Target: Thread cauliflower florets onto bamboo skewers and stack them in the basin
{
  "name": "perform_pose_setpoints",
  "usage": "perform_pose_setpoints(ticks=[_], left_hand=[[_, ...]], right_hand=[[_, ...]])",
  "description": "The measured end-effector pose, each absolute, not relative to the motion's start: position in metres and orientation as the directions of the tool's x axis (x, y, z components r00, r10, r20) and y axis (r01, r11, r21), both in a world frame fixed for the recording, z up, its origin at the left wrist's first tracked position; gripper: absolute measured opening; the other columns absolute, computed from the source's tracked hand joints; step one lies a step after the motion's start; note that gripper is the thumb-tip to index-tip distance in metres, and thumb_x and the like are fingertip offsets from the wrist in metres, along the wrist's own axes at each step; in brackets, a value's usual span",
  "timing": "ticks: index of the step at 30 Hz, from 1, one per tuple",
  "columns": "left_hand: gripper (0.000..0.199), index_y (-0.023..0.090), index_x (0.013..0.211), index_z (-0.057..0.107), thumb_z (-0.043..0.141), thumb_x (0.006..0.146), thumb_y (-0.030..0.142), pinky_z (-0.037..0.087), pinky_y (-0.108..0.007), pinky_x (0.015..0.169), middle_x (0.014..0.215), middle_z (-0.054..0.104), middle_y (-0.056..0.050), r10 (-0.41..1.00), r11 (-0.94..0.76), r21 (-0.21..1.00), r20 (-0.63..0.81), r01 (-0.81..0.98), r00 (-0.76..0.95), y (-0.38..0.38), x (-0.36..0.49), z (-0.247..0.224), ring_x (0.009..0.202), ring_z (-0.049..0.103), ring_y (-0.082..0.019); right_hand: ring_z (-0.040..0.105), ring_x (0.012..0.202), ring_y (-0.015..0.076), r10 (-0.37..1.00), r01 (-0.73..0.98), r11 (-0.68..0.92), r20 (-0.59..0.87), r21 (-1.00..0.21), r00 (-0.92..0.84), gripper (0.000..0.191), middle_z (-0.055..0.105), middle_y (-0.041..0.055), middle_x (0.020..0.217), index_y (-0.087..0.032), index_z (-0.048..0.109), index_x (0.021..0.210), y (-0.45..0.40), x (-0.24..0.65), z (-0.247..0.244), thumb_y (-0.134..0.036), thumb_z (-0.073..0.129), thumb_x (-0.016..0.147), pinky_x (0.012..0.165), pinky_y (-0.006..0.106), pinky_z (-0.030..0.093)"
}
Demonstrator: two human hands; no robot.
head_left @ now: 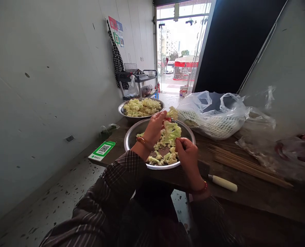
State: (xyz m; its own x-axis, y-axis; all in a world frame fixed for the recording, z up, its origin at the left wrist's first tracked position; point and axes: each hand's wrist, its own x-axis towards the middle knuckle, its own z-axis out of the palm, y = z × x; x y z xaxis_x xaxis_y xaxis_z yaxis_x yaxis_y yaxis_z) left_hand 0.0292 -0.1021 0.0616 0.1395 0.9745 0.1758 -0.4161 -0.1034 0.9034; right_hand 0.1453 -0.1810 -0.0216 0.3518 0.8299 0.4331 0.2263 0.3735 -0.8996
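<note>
Grip: left hand (154, 127) closed on cauliflower (173, 129), right hand (188, 153) pinching its 5-o'clock edge | best worked over bowl (133, 136), clear of knife (224, 183) at bowl's 4 o'clock

This looks like a small street-front food shop: bowls (131, 133) of cauliflower (135, 104), thin wooden sticks (245, 164) and a green QR card (103, 150) are on the table (206, 154). More QR codes (116, 38) show on the wall (65, 68) left of the table, and beyond its far end are a trolley (139, 79) with a wire basket (130, 67) and a glass door (196, 48) onto a street (175, 82).
</note>
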Motion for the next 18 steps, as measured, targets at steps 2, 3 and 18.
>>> perform_pose_setpoints(ticks=[2, 3, 18], left_hand=[[0.034, 0.016, 0.084, 0.067, 0.083, 0.071, 0.042, 0.04, -0.024, 0.059, 0.072, 0.065, -0.002, 0.976, -0.129, 0.913, 0.187, -0.387, 0.115, -0.097, 0.027, 0.062, 0.066, 0.058, -0.013], [0.032, 0.016, 0.083, 0.068, 0.083, 0.071, 0.041, 0.039, -0.023, 0.059, 0.071, 0.065, -0.002, 0.972, -0.144, 0.918, 0.201, -0.371, 0.119, -0.096, 0.026, 0.062, 0.066, 0.058, -0.012], [0.025, 0.014, 0.065, 0.07, 0.079, 0.073, 0.036, 0.036, -0.024, 0.062, 0.066, 0.063, -0.004, 0.904, -0.315, 0.946, 0.324, -0.079, 0.28, -0.092, 0.012, 0.056, 0.064, 0.049, -0.012]], right_hand=[[0.052, 0.058, 0.0144, 0.829, 0.246, 0.379, 0.446, -0.892, 0.338, 0.027, 0.058, -0.0027, 0.058, -0.02, 0.066, 0.072, -0.18, 0.145, -0.023, -0.04, 0.059, 0.088, 0.058, 0.026, 0.04], [0.052, 0.058, 0.0146, 0.829, 0.255, 0.381, 0.451, -0.889, 0.331, 0.027, 0.058, -0.0025, 0.059, -0.02, 0.066, 0.072, -0.18, 0.145, -0.024, -0.041, 0.059, 0.088, 0.058, 0.026, 0.04], [0.05, 0.057, 0.0144, 0.827, 0.276, 0.369, 0.449, -0.887, 0.338, 0.026, 0.058, -0.0024, 0.058, -0.02, 0.066, 0.072, -0.183, 0.145, -0.025, -0.039, 0.059, 0.088, 0.058, 0.027, 0.039]])
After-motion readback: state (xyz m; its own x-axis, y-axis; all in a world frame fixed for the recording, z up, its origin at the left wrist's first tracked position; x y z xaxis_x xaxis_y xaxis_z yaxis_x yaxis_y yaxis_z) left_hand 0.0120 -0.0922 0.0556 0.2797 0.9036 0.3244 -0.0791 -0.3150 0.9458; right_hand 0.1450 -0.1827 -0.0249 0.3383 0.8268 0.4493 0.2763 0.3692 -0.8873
